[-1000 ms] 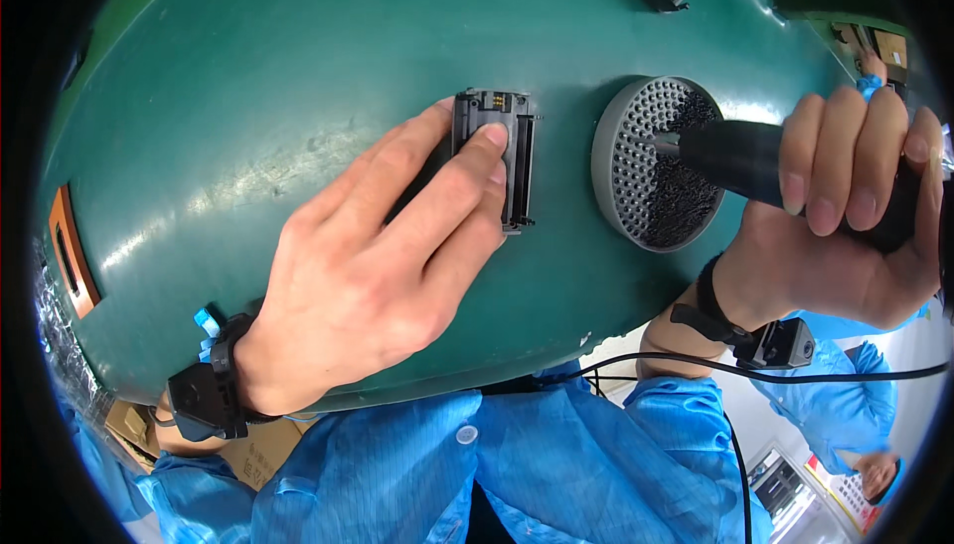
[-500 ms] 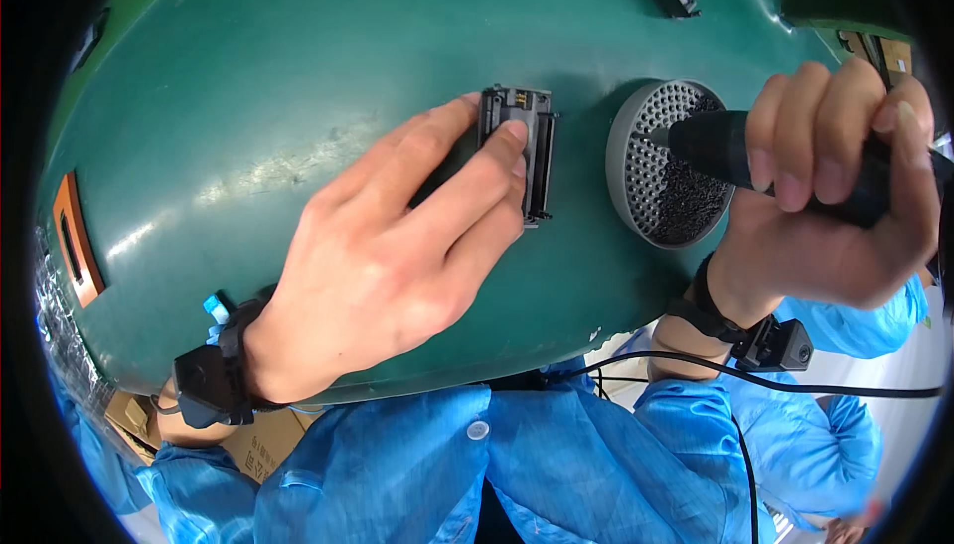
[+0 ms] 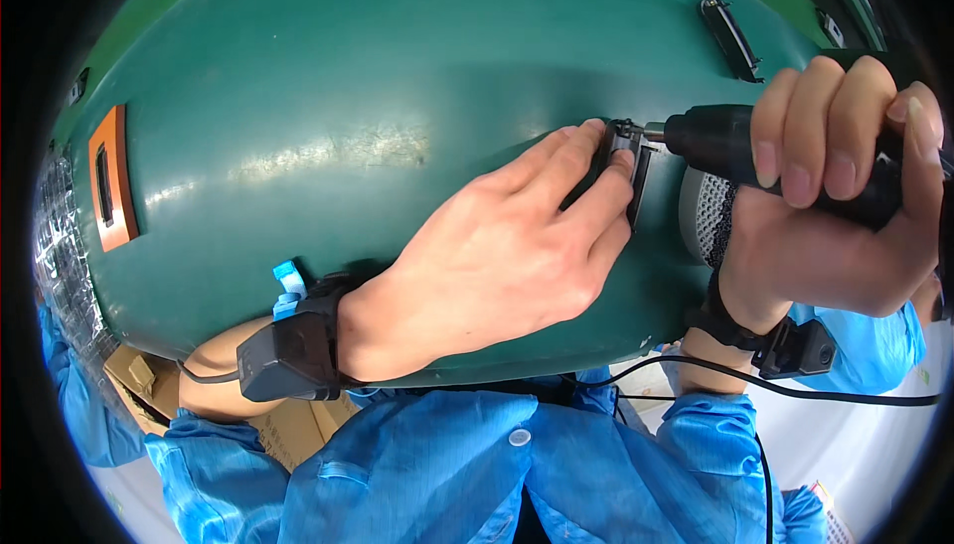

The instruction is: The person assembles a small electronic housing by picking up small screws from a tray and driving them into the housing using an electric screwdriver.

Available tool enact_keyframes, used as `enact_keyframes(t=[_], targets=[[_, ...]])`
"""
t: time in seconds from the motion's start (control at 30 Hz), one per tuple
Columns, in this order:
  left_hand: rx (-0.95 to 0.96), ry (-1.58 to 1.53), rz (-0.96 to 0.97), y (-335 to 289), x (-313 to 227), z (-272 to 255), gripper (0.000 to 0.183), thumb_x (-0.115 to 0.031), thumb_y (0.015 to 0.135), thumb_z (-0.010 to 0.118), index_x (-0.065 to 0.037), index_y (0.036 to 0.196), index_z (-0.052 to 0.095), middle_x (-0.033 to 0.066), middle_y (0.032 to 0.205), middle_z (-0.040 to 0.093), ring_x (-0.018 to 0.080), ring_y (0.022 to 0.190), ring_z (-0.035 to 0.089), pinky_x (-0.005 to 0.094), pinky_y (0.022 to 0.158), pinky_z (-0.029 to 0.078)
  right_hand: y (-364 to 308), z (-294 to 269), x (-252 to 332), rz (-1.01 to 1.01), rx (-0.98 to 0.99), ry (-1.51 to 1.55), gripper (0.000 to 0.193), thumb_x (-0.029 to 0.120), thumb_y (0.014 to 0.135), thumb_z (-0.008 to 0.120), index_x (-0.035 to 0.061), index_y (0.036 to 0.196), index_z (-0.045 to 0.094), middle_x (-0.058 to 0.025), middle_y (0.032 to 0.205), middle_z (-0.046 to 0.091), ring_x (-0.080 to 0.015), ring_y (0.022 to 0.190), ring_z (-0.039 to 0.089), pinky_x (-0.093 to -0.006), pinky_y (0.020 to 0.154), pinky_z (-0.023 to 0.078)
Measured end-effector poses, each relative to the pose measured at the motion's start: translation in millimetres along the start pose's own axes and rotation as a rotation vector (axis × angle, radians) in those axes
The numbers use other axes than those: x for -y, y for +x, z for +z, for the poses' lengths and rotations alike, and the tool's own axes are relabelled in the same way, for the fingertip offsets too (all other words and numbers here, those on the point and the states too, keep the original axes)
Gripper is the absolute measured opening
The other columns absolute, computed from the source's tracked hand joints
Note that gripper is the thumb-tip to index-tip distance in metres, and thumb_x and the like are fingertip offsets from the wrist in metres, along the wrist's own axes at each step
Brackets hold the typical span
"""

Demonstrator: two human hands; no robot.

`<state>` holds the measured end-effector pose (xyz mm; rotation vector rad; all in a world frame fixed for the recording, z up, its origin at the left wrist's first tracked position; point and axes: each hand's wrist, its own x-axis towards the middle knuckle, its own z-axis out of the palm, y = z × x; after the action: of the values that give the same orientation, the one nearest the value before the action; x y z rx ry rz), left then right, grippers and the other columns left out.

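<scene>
The left hand (image 3: 497, 256) lies flat, fingers pinning a black bracket (image 3: 628, 161) against the green shell (image 3: 328, 117), right of centre. The right hand (image 3: 835, 216) grips a power screwdriver (image 3: 735, 142), its tip at the bracket. Fastening seems underway; next calls for steady, square pressure.

— What's under the left hand (image 3: 497, 266)?
— A small black rectangular bracket (image 3: 628, 161), flat against the green shell, pinned at the fingertips.
— And in the right hand (image 3: 835, 216)?
— A black power screwdriver (image 3: 720, 142), lying level, tip touching the bracket's top.

Glossy green shell (image 3: 348, 97), matt black plastic driver (image 3: 725, 142)
</scene>
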<state>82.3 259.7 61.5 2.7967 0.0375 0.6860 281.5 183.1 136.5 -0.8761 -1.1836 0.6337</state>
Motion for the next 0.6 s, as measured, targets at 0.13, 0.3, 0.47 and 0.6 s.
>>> enact_keyframes(t=[0.13, 0.3, 0.47, 0.6], targets=[[-0.016, 0.002, -0.009, 1, -1, 0, 0.030, -0.013, 0.076, 0.076, 0.002, 0.101, 0.073, 0.0125, 0.124, 0.068, 0.0338, 0.118, 0.066, 0.0383, 0.093, 0.061, 1, 3, -5, 0.007, 0.026, -0.007, 0.026, 0.023, 0.102, 0.041, 0.0030, 0.099, 0.058, -0.0033, 0.068, 0.046, -0.0130, 0.053, 0.042, -0.0307, 0.050, 0.038], [-0.039, 0.004, -0.012, 0, 0, 2, 0.028, -0.012, 0.076, 0.076, 0.002, 0.100, 0.073, 0.0124, 0.123, 0.068, 0.0340, 0.116, 0.067, 0.0381, 0.091, 0.062, 3, 2, -6, 0.012, 0.047, -0.008, 0.025, 0.023, 0.102, 0.041, 0.0035, 0.097, 0.057, -0.0034, 0.068, 0.046, -0.0134, 0.053, 0.042, -0.0309, 0.050, 0.038], [-0.057, 0.001, -0.013, 0, 0, 3, 0.027, -0.011, 0.076, 0.076, 0.002, 0.099, 0.074, 0.0124, 0.123, 0.069, 0.0340, 0.115, 0.067, 0.0381, 0.090, 0.062, 3, 4, -8, 0.007, 0.064, -0.007, 0.025, 0.023, 0.102, 0.041, 0.0040, 0.095, 0.056, -0.0036, 0.068, 0.046, -0.0139, 0.053, 0.042, -0.0311, 0.050, 0.038], [-0.082, -0.001, -0.016, 0, -2, 8, 0.025, -0.011, 0.076, 0.075, 0.002, 0.097, 0.074, 0.0121, 0.121, 0.069, 0.0337, 0.115, 0.068, 0.0377, 0.090, 0.062, 0, 7, -12, 0.005, 0.077, -0.009, 0.025, 0.023, 0.102, 0.041, 0.0043, 0.094, 0.055, -0.0037, 0.067, 0.046, -0.0142, 0.053, 0.042, -0.0312, 0.050, 0.038]])
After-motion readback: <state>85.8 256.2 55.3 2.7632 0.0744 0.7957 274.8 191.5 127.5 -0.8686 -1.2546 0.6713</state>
